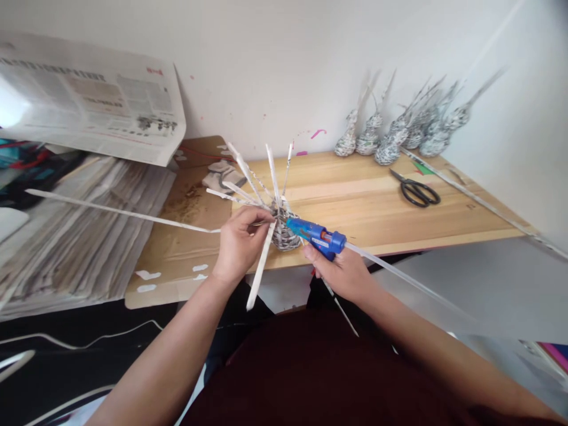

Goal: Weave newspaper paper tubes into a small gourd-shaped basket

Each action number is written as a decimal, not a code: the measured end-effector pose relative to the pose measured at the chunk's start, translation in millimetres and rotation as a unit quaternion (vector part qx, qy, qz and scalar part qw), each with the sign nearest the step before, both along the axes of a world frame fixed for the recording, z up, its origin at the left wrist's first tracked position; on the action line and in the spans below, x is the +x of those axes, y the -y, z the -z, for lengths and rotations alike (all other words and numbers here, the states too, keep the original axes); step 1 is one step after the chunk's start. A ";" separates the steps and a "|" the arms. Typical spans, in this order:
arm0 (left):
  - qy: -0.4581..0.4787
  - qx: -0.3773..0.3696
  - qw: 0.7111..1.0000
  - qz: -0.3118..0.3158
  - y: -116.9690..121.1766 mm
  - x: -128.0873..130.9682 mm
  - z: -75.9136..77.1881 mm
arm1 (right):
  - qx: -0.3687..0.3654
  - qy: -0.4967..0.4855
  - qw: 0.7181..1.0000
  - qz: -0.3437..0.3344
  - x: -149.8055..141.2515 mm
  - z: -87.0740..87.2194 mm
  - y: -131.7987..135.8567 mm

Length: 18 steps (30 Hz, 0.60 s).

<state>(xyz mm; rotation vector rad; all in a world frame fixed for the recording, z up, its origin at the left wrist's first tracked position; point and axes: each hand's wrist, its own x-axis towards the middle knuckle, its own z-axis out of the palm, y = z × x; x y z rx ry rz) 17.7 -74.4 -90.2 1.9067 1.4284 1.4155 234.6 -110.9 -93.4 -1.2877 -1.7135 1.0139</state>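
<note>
Right grip [344, 271] wrapped round glue gun [311, 232], I see nozzle [291, 224] aimed left at woven piece [286, 238], left grip [239, 239] nearer, pinching paper strip [124, 212].

No lettering can be read: the headline [66, 69] and small red heading [154, 71] on the newspaper [124, 127] are too blurred, and the label [320, 242] on the blue glue gun [310, 229] is perhaps printed but illegible.
</note>
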 end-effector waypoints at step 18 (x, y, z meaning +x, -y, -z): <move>-0.107 0.114 0.988 0.005 1.0 -5.7 13.9 | -0.065 -0.014 0.997 -0.031 2.5 -10.3 -1.7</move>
